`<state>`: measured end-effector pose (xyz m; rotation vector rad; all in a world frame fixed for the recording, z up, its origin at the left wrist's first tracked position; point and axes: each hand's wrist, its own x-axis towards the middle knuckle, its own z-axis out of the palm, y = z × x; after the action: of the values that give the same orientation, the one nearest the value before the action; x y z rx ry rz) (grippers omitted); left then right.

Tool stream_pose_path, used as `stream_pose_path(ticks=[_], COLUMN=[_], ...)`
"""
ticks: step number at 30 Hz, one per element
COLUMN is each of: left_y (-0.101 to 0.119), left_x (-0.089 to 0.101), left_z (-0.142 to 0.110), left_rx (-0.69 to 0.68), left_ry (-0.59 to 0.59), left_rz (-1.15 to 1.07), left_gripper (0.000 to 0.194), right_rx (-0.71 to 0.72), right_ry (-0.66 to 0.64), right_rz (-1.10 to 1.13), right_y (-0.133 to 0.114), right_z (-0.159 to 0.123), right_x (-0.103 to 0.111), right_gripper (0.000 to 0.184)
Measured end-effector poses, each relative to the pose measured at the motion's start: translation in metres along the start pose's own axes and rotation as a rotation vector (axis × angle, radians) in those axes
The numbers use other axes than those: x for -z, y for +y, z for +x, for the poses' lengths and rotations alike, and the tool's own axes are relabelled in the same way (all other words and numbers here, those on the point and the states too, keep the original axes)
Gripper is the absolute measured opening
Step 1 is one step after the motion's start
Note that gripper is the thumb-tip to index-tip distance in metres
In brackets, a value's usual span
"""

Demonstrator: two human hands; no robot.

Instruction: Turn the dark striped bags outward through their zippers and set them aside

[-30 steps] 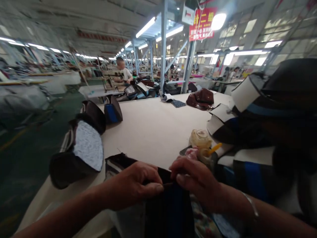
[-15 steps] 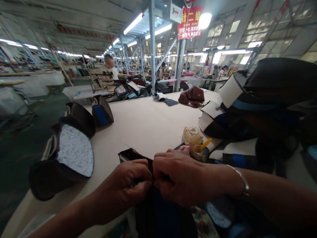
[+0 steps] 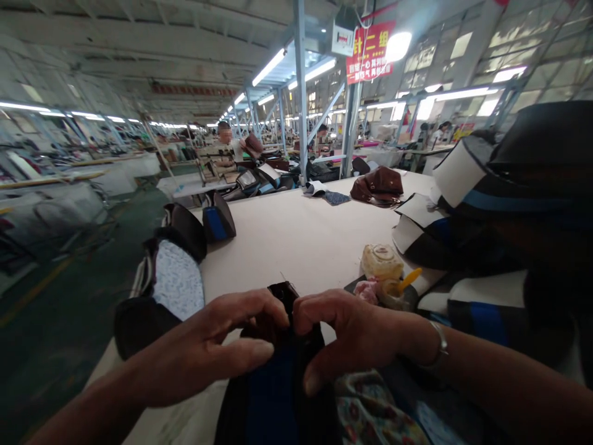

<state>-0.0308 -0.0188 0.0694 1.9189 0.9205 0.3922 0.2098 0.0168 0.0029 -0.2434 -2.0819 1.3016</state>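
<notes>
A black bag piece with a blue stripe stands at the near edge of the table, its dark upper edge between my two hands. My left hand is at its left side, thumb and index finger apart, fingertips close to the top edge. My right hand curves over the right side, with the thumb spread down along the black material and the index finger bent near the top. Whether the fingertips press on the piece is hard to make out. A loose thread sticks up behind it.
Similar bag pieces with blue stripes line the table's left edge, one showing a pale patterned lining. At right are a yellowed container, a pot with a yellow handle and a dark pile. A brown bag lies farther back.
Both hands have loosened from a pinch on the bag piece's top edge, and their thumbs and fingers have spread. The view has turned somewhat left.
</notes>
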Motion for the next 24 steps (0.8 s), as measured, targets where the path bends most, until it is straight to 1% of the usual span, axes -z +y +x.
stream_pose_path(ticks=[2,4,6,9,12,14,16,18,20,22,24], left_y=[0.012,0.014,0.009,0.002,0.002,0.003,0.004,0.004,0.004,0.005,0.006], left_x=[-0.006,-0.014,-0.02,-0.025,-0.028,-0.03,-0.031,-0.03,-0.03,-0.03,-0.032], left_z=[-0.002,-0.002,-0.001,0.0,0.002,0.003,0.003,0.002,0.002,0.003,0.005], left_rx=[0.114,0.18,0.184,0.166,0.187,0.202,0.215,0.221,0.221,0.208,0.213], left_ry=[-0.005,-0.003,0.004,0.039,0.069,0.086,0.092,0.094,0.093,0.101,0.111], left_rz=[0.09,0.09,0.018,-0.058,-0.073,-0.062,-0.039,-0.014,0.01,0.025,0.051], left_gripper=[0.021,0.02,0.02,0.011,0.001,0.001,0.001,0.003,0.006,0.016,0.024], right_rx=[-0.009,-0.035,-0.05,-0.063,-0.123,-0.161,-0.166,-0.168,-0.216,-0.264,-0.253], right_ry=[0.005,0.005,-0.001,-0.038,-0.069,-0.085,-0.103,-0.1,-0.068,-0.02,0.035], right_rz=[-0.014,-0.014,-0.001,0.016,0.04,0.08,0.116,0.121,0.131,0.124,0.094], right_y=[-0.002,-0.002,-0.002,0.0,-0.003,-0.006,-0.009,-0.012,-0.013,-0.013,-0.012], right_z=[0.002,0.004,0.003,0.001,-0.002,-0.002,-0.002,-0.002,-0.002,-0.003,-0.003], right_x=[-0.004,-0.005,-0.004,-0.001,0.002,0.003,0.004,0.004,0.002,-0.001,-0.006], right_gripper=[0.044,0.045,0.045,0.043,0.042,0.036,0.028,0.024,0.021,0.015,0.009])
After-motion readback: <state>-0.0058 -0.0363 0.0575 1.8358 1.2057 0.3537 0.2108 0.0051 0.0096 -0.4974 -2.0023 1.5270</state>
